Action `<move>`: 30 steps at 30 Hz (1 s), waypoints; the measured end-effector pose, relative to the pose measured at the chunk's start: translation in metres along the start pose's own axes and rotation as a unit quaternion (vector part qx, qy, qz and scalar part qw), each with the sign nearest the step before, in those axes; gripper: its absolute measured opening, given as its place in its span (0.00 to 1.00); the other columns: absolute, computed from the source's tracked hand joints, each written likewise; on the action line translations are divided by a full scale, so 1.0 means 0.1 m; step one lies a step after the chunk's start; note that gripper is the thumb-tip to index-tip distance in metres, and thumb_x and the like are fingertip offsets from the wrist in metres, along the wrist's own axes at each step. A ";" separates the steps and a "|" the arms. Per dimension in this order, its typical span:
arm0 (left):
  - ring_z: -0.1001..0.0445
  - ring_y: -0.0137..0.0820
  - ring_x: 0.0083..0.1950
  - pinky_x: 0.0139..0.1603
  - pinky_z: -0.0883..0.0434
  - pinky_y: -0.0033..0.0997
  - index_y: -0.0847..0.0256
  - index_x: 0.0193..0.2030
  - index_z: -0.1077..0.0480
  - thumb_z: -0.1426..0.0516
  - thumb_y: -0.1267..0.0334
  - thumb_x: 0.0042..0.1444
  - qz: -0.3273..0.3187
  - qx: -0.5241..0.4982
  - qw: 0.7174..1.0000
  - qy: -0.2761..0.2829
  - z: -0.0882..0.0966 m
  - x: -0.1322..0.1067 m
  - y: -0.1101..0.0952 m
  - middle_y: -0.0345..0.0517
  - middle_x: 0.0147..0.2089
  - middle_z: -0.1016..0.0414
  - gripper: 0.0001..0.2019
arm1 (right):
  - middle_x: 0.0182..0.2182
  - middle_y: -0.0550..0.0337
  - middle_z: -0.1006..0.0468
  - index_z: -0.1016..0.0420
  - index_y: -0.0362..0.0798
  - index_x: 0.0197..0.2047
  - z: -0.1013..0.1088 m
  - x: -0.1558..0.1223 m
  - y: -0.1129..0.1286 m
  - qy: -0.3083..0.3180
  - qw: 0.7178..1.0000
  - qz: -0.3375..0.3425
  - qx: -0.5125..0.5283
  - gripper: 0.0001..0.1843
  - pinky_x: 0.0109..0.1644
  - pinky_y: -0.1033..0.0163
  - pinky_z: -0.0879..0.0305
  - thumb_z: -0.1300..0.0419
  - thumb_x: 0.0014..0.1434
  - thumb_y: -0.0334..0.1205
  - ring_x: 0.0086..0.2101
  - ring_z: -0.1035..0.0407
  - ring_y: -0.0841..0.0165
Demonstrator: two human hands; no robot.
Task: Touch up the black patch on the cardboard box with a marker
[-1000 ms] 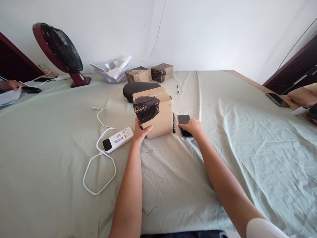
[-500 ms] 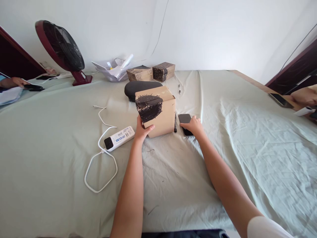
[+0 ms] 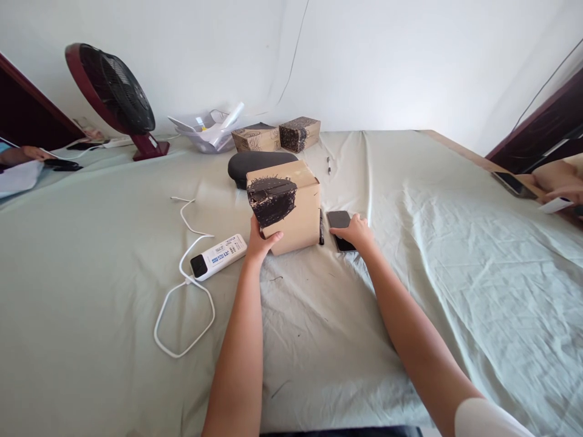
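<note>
A cardboard box (image 3: 298,212) with a black scribbled patch on its near left corner stands on the cloth in front of me. My left hand (image 3: 263,238) grips its lower left edge, thumb across the front face and the other fingers mostly hidden behind the side. To the right of the box a dark phone (image 3: 339,220) lies flat. My right hand (image 3: 355,232) is on the phone, thumb over its face and fingers along its right edge. A black pen-like object (image 3: 321,227) shows between box and phone, against the box's right side.
Left of the box lies a white power strip (image 3: 218,257) with a looped white cable (image 3: 157,328). Behind stand a black case (image 3: 243,167), two cardboard boxes (image 3: 298,133), a plastic basket (image 3: 200,142) and a fan (image 3: 113,91). Other people's hands (image 3: 558,179) show at both sides.
Both hands keep their places on the box and the phone. The whole view has shifted very slightly; nothing on the table has visibly moved.
</note>
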State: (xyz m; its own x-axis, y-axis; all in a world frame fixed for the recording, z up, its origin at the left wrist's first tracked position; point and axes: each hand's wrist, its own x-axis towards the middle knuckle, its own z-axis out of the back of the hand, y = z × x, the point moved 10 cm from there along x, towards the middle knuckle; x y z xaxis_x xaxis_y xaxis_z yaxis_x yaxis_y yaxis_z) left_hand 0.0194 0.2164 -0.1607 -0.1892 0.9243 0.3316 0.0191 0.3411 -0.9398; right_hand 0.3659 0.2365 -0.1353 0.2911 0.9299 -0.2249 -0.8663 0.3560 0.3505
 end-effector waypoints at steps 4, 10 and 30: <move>0.21 0.58 0.66 0.63 0.19 0.55 0.57 0.72 0.38 0.22 0.37 0.37 0.002 0.002 1.000 -0.002 0.01 0.00 0.00 0.63 0.65 0.23 0.59 | 0.67 0.28 0.31 0.40 0.35 0.73 0.00 0.00 0.00 -0.001 1.000 0.001 -0.003 0.53 0.65 0.46 0.26 0.28 0.60 0.62 0.63 0.26 0.41; 0.19 0.57 0.64 0.60 0.18 0.53 0.56 0.70 0.37 0.21 0.38 0.37 0.005 0.005 1.000 0.002 0.01 0.00 0.01 0.62 0.64 0.22 0.56 | 0.67 0.29 0.31 0.39 0.36 0.73 -0.01 0.01 -0.01 -0.006 1.000 0.001 -0.002 0.53 0.64 0.45 0.26 0.28 0.59 0.62 0.63 0.26 0.42; 0.23 0.58 0.68 0.60 0.19 0.53 0.56 0.70 0.37 0.23 0.36 0.38 0.003 0.012 1.000 -0.001 0.00 0.00 0.00 0.64 0.68 0.26 0.56 | 0.66 0.35 0.31 0.35 0.43 0.68 -0.04 0.07 0.00 -0.013 0.999 0.020 -0.022 0.44 0.64 0.47 0.30 0.31 0.59 0.64 0.64 0.29 0.44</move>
State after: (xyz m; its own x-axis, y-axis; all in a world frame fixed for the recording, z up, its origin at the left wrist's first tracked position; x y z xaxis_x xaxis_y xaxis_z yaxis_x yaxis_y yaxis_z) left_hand 0.0194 0.2162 -0.1610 -0.1907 0.9261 0.3256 -0.0026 0.3312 -0.9436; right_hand 0.3661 0.2427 -0.1410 0.2651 0.9459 -0.1871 -0.8946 0.3137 0.3182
